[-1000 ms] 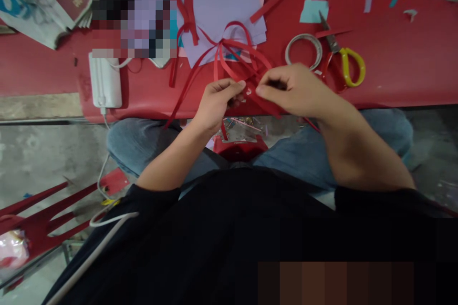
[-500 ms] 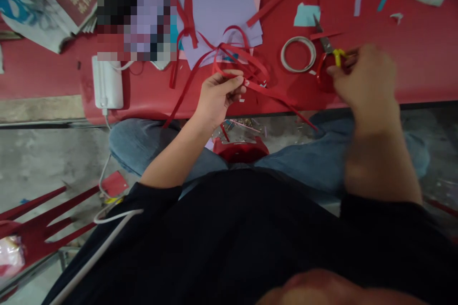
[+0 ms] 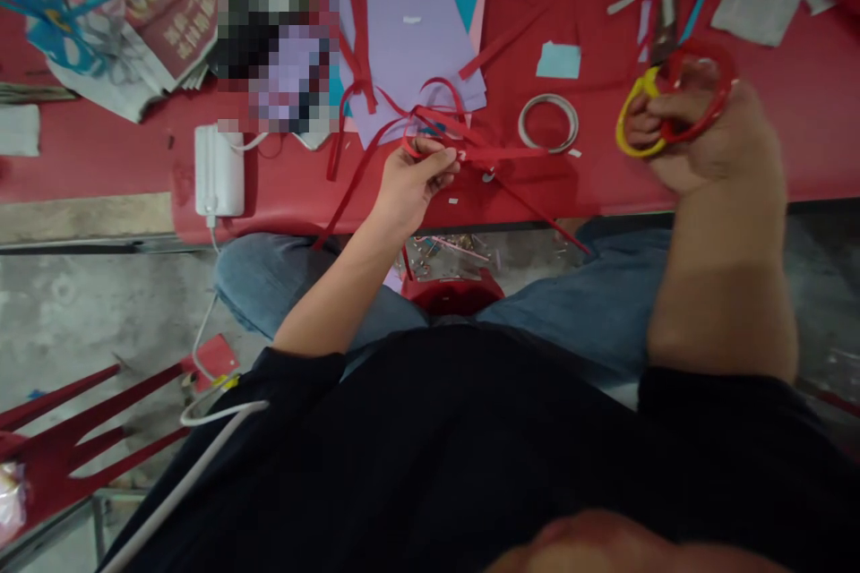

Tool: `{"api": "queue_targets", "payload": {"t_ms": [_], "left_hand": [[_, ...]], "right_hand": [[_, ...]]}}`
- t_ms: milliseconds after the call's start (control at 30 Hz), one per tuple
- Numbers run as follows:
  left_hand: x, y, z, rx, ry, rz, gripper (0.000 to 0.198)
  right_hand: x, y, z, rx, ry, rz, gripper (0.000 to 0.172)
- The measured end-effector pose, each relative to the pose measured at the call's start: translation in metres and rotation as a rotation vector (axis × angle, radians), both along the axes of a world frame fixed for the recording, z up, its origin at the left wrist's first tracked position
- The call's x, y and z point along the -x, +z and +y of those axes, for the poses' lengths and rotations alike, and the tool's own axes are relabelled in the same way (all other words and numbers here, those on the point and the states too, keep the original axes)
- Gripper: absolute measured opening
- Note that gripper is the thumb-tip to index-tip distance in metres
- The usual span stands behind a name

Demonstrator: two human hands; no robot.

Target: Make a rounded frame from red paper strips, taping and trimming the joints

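Observation:
Thumb and fingers of my left hand (image 3: 417, 179) pinch a red paper strip (image 3: 514, 154) near the table's front edge. Looped red strips (image 3: 463, 118) spread out beyond that hand, some lying over lilac paper sheets (image 3: 420, 36). To the right, my right hand (image 3: 722, 139) holds a pair of scissors (image 3: 666, 22) with one yellow and one red handle loop. The scissor blades point away from me and look closed together. A roll of tape (image 3: 573, 118) lies flat between the two hands.
On the red table (image 3: 820, 143) a white power bank (image 3: 219, 170) with a cable stands at left. Behind it are a pixelated patch and a printed red booklet (image 3: 202, 27). A light-blue paper scrap (image 3: 559, 60) lies beyond the tape. Below, a red stool (image 3: 453, 294) shows between my knees.
My right hand has lifted the scissors off the table and moved them right, turning the blades away from me. My left hand keeps its pinch, and the strip's free end now points more rightward.

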State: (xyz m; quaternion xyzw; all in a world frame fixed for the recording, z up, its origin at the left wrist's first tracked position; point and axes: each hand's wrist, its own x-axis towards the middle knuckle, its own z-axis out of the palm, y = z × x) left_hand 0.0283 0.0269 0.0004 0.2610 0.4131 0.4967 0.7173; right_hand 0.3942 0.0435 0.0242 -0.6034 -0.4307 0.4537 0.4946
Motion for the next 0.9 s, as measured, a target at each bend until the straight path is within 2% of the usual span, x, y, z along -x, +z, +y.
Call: {"api": "queue_targets", "payload": {"t_ms": [100,167,233,300,367,467,533,600,700,800,900], "left_hand": [[0.000,0.005,-0.001,0.005,0.015,-0.036,0.026],[0.000,0.008,-0.001,0.014,0.022,-0.052,0.024],[0.000,0.010,-0.001,0.027,0.022,-0.066,0.021],[-0.001,0.010,0.001,0.030,0.040,-0.092,0.020],[-0.004,0.011,0.003,0.019,0.074,-0.128,0.020],[-0.011,0.016,0.006,0.024,0.138,-0.137,0.020],[-0.015,0.021,0.009,0.065,0.196,-0.123,0.017],[-0.020,0.027,0.012,0.118,0.253,-0.132,0.014],[-0.027,0.036,0.017,0.171,0.309,-0.186,0.013],[-0.034,0.039,0.020,0.216,0.342,-0.218,0.013],[-0.042,0.032,0.018,0.203,0.312,-0.182,0.016]], "right_hand": [[0.018,0.007,-0.009,0.185,0.145,0.319,0.017],[0.037,0.010,-0.019,0.171,0.230,0.343,0.017],[0.057,0.009,-0.031,0.133,0.306,0.355,0.040],[0.075,0.009,-0.044,0.117,0.320,0.373,0.061],[0.090,0.009,-0.057,0.149,0.348,0.407,0.067],[0.108,0.011,-0.075,0.177,0.471,0.471,0.080],[0.118,0.011,-0.085,0.151,0.471,0.443,0.087],[0.129,0.008,-0.093,0.061,0.361,0.331,0.082],[0.145,0.000,-0.102,-0.013,0.212,0.111,0.059],[0.161,-0.005,-0.111,0.098,0.237,0.031,0.053],[0.170,-0.006,-0.116,0.154,0.272,0.050,0.052]]}}
